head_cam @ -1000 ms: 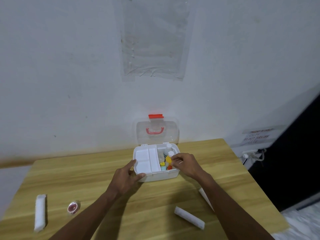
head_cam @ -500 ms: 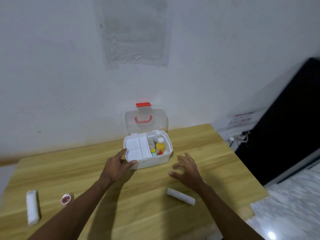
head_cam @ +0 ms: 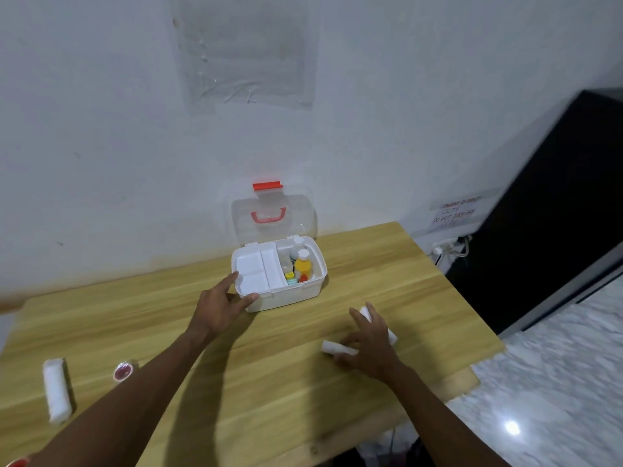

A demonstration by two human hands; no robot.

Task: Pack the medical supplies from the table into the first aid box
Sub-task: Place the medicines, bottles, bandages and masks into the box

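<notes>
The white first aid box (head_cam: 286,298) stands open near the wall, its clear lid (head_cam: 273,214) with a red handle upright. Its right compartment holds a yellow bottle (head_cam: 302,264) and small items; the left tray is white and bare. My left hand (head_cam: 219,306) grips the box's front left corner, thumb on the front wall. My right hand (head_cam: 371,345) lies with spread fingers over two white bandage rolls on the table: one (head_cam: 332,347) pokes out by the thumb, the other (head_cam: 364,311) shows past the fingertips.
On the wooden table (head_cam: 269,382), a third white roll (head_cam: 56,389) and a small red tape roll (head_cam: 122,371) lie at the far left. The table's right edge drops off by a black cabinet (head_cam: 556,214). A wall socket with cables (head_cam: 445,247) is beside it.
My right hand left the box's right compartment, moved back and right across the table, and now rests on the two white rolls. My left hand stayed on the box corner.
</notes>
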